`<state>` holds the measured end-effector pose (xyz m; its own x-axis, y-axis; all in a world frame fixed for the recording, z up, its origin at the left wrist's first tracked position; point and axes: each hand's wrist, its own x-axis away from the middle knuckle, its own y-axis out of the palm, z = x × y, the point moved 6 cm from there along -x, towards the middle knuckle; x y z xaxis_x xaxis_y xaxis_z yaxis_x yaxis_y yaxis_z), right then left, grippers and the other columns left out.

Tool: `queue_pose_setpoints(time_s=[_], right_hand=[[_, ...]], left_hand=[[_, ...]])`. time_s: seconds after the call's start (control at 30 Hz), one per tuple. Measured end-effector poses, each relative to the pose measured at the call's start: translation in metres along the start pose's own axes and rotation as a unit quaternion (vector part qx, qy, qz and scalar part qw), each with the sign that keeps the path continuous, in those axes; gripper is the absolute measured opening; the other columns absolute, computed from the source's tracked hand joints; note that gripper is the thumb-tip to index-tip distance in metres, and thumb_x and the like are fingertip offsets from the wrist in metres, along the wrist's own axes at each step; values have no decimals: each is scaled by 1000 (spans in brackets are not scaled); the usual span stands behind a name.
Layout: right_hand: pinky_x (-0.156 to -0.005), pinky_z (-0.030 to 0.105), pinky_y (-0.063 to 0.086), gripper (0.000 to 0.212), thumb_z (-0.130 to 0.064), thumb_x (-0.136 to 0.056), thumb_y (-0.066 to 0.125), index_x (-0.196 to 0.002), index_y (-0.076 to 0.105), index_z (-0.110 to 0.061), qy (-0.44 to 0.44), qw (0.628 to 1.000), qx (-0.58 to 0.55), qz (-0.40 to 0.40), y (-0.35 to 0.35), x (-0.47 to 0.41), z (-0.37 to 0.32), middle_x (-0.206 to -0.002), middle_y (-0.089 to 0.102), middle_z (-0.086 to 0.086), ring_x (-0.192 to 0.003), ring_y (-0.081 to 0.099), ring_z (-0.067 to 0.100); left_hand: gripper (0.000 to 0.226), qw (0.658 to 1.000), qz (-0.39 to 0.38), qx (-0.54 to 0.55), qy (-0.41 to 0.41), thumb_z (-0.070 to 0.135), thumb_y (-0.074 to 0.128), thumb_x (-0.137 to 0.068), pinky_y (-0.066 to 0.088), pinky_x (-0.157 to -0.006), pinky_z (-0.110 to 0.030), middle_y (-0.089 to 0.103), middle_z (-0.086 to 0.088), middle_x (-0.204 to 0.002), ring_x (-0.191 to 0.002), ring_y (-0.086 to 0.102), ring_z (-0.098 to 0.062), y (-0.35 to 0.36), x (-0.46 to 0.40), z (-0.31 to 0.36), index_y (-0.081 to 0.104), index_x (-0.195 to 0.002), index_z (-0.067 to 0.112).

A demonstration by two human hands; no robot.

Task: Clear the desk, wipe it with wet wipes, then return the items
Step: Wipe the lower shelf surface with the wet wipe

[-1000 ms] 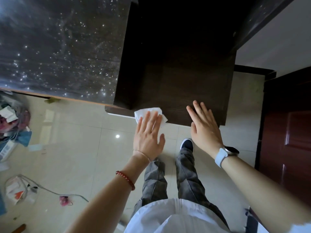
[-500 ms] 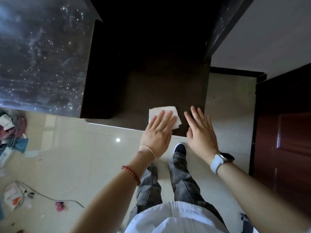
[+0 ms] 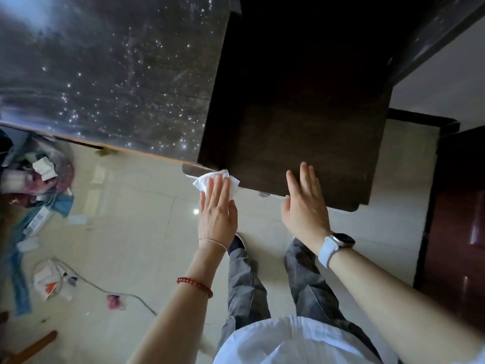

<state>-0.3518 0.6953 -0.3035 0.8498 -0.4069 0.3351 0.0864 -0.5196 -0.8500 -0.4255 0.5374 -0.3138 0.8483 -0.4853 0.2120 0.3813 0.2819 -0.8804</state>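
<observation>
Nearest you, your left hand (image 3: 216, 214) lies flat with its fingers (image 3: 214, 186) straight, pressing the wet wipe (image 3: 210, 178) down at the near left corner of the dark worktop (image 3: 301, 122); part of the wipe hangs past the edge over the floor (image 3: 136, 232). Your right hand (image 3: 305, 206) is open too, palm down with fingers spread on the near edge, holding nothing and apparently bracing you. The wipe looks thin, limp and damp, so expect it to bunch and fold under your palm rather than slide as a sheet; it weighs next to nothing and will not tear easily, but it can slip out from under flat fingers at an edge. To keep control, press through the pads of the fingers over its middle, or gather the loose overhanging corner under them before the next stroke. Beyond your hands the worktop runs away bare and dark, with a speckled glossy surface (image 3: 105, 74) adjoining it on the left. Cleared items appear piled on the floor at far left (image 3: 34, 179).
</observation>
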Motion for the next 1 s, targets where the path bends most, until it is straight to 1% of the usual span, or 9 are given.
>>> queue_pose_setpoints(time_s=[0.17, 0.27, 0.4, 0.5, 0.6, 0.7, 0.8, 0.93, 1.0], right_hand=[[-115, 38, 2, 55, -7, -88, 43, -140, 25, 3, 57, 998, 2, 23, 8, -4, -17, -152, 8, 26, -142, 2, 36], [-115, 36, -1, 58, -10, -91, 40, -142, 17, 3, 91, 995, 6, 26, 14, -5, -25, -153, 2, 22, -142, -3, 33], [-116, 37, 0, 60, -10, -90, 40, -143, 13, 2, 127, 991, 6, 38, 19, -5, -33, -154, 0, 20, -142, -4, 31], [-115, 40, 1, 62, -10, -89, 42, -144, 13, -1, 122, 992, 26, 32, 23, -3, -39, -154, 2, 19, -142, -3, 34], [-114, 45, 4, 64, -8, -86, 46, -144, 19, -5, 77, 996, 43, 27, 28, 3, -47, -153, 7, 20, -141, 1, 39], [-114, 41, -1, 66, -9, -87, 45, -146, 14, -11, 62, 997, 50, 8, 33, 10, -45, -155, 3, 16, -142, -3, 35], [-113, 38, -5, 67, -9, -89, 42, -147, 10, -15, 55, 998, 41, 0, 33, 12, -42, -156, -1, 12, -142, -7, 30], [-113, 34, -4, 61, -3, -89, 40, -146, 18, -16, 37, 999, -5, 8, 27, 14, -36, -156, 4, 8, -143, -4, 26], [-113, 32, -3, 60, -1, -89, 39, -144, 23, -16, 24, 999, -21, 14, 25, 15, -31, -156, 8, 6, -143, -1, 25]], left_hand=[[47, 999, 11, -16, 48, 16, 32, -87, 22, -103, -54, 46, -24, -135, -130, 33, -42, -22, -13, -44, 43, -130, -2], [42, 994, 24, -27, 102, 13, 37, -87, 34, -98, -59, 52, -25, -128, -123, 43, -46, -34, -22, -65, 49, -125, -3], [31, 991, 76, 12, 113, 9, 45, -86, 52, -78, -49, 62, -22, -115, -112, 55, -41, -44, -29, -68, 62, -109, -2], [23, 986, 132, 96, 16, 0, 55, -83, 51, -68, -26, 64, -14, -113, -96, 64, -26, -53, -31, -63, 67, -102, 2], [19, 952, 183, 215, -116, -1, 58, -84, 37, -75, -5, 63, -15, -110, -92, 55, -14, -54, -32, -65, 69, -99, 3], [14, 901, 238, 291, -217, 1, 61, -81, 41, -71, -8, 65, -14, -103, -92, 59, -19, -55, -35, -71, 70, -92, 1], [12, 868, 269, 322, -265, 0, 65, -78, 37, -65, 1, 62, -11, -97, -88, 54, -13, -55, -37, -71, 70, -88, -2], [12, 848, 238, 347, -321, 9, 70, -76, 36, -62, -5, 48, 11, -82, -84, 52, -14, -45, -39, -78, 69, -86, 2], [13, 833, 219, 362, -356, 12, 71, -75, 36, -60, -3, 43, 14, -77, -81, 54, -15, -42, -41, -83, 69, -86, 4]])
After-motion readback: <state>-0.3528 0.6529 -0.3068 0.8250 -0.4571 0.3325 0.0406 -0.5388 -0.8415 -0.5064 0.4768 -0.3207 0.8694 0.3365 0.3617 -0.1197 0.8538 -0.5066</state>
